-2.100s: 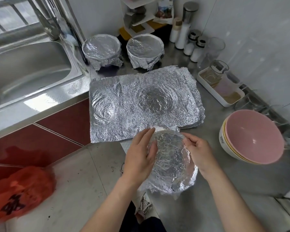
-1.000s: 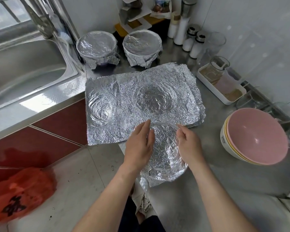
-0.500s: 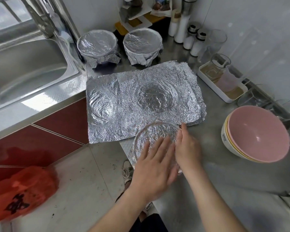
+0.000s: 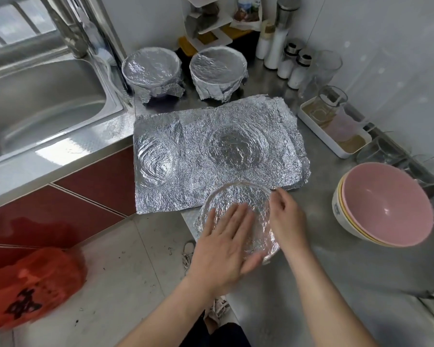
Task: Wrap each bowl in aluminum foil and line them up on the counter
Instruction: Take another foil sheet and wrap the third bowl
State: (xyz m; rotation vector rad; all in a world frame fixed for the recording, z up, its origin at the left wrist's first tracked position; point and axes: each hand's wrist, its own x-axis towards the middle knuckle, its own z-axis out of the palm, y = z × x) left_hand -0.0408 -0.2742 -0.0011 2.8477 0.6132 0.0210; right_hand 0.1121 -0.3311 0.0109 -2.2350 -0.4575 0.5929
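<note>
here the foil-wrapped bowl (image 4: 238,204) lies under the flat left hand (image 4: 226,244).

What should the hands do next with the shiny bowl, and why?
Probably fold the foil down round the rim of the bowl. The left hand lies flat on the foil top, the right hand is at the rim, and foil sticks out loose at the near edge.

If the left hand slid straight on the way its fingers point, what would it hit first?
The left hand lies flat on the foil-covered bowl, pointing away from the person. Past the bowl's far rim it would likely meet the foil sheet first; heights are hard to judge.
</note>
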